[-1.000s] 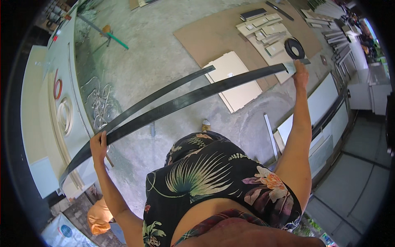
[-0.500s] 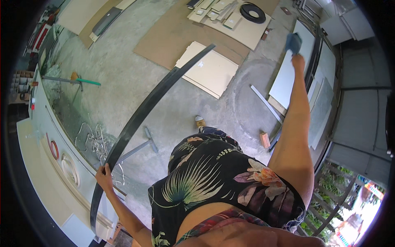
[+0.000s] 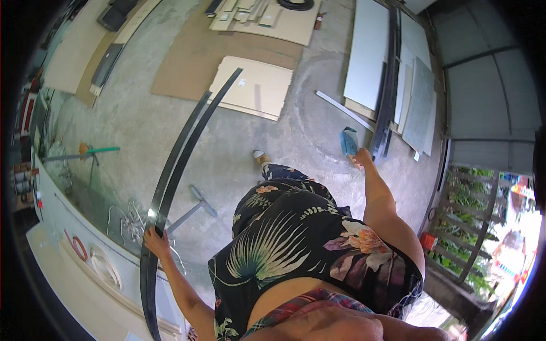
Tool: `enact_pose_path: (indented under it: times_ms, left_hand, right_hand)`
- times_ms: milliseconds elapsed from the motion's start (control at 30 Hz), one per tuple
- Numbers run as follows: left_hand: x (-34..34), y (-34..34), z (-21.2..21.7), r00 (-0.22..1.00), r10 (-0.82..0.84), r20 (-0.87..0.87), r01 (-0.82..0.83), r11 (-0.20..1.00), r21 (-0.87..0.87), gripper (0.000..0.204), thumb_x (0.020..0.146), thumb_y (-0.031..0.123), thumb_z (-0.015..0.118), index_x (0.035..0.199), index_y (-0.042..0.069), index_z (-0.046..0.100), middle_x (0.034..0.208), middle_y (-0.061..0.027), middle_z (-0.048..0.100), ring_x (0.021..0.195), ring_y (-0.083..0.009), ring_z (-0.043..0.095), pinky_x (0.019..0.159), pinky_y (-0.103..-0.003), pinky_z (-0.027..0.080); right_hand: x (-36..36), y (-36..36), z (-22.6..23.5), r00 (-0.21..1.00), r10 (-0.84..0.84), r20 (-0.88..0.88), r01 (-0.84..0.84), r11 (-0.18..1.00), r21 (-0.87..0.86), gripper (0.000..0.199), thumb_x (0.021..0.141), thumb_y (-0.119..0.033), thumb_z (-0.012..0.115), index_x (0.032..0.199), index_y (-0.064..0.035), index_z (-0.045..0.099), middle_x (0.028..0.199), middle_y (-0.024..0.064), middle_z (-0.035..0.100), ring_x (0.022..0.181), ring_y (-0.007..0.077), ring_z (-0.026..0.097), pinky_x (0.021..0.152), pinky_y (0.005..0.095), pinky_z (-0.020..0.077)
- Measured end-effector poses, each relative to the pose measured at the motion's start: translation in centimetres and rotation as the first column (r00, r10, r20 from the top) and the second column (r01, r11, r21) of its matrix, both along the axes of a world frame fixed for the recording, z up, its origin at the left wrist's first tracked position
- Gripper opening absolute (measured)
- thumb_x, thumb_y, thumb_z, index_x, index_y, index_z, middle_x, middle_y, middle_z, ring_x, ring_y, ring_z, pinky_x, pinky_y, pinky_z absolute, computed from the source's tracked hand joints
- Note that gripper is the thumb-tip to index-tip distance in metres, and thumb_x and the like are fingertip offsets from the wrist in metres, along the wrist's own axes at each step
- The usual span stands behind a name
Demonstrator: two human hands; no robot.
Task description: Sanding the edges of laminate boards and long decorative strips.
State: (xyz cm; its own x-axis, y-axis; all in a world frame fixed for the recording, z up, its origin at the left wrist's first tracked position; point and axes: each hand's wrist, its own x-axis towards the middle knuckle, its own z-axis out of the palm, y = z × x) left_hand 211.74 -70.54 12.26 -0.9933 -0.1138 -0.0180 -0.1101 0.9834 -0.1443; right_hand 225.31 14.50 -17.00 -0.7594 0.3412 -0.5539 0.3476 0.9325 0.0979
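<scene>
My left hand [image 3: 156, 241] is closed around two long black strips [image 3: 190, 146] near their lower part, left of my body. The strips run side by side up over the floor with a narrow gap between them, and one ends a little short of the other. Out to the right, my right hand [image 3: 362, 157] grips a blue cloth [image 3: 348, 142], bunched and hanging past the fingers. The cloth is apart from the strips.
Ahead lie cream panels [image 3: 259, 94] on a brown sheet [image 3: 176, 74]. Long dark strips [image 3: 387, 85] rest beside pale boards [image 3: 364, 57] at the right. A metal stand [image 3: 193, 211] and tangled wire [image 3: 131, 221] are near the strips; a white worktop [image 3: 62, 267] flanks my left.
My right hand has come down and nearer my body with the blue cloth. The two black strips now show a gap between them, and the view has shifted right.
</scene>
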Motion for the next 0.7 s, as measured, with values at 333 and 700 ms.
enact_pose_path:
  times_ms: [333,700]
  left_hand:
    - [0.1,0.2,-2.4,0.985,0.044,-0.170,-0.063,0.992,-0.113,0.041,0.064,0.009,0.073,0.096,0.009,0.049,0.095,-0.0097,0.052,0.095,-0.0309,0.052,0.072,-0.047,0.044]
    - [1.2,0.0,-4.3,0.963,-0.025,-0.269,-0.051,0.960,-0.274,0.034,0.073,0.013,0.065,0.104,0.013,0.051,0.103,-0.0071,0.053,0.095,-0.0266,0.054,0.073,-0.039,0.043]
  right_hand:
    - [-1.0,-4.7,8.3,0.965,0.264,0.000,-0.264,0.965,0.005,0.022,0.067,-0.030,0.070,0.070,-0.0081,0.069,0.076,0.0139,0.063,0.074,0.0308,0.064,0.066,0.0371,0.0518]
    - [-5.6,-7.9,9.6,0.931,-0.357,-0.076,0.306,0.877,-0.371,0.031,0.064,-0.019,0.068,0.088,0.0002,0.064,0.087,0.0194,0.065,0.084,0.0318,0.063,0.078,0.0377,0.0490]
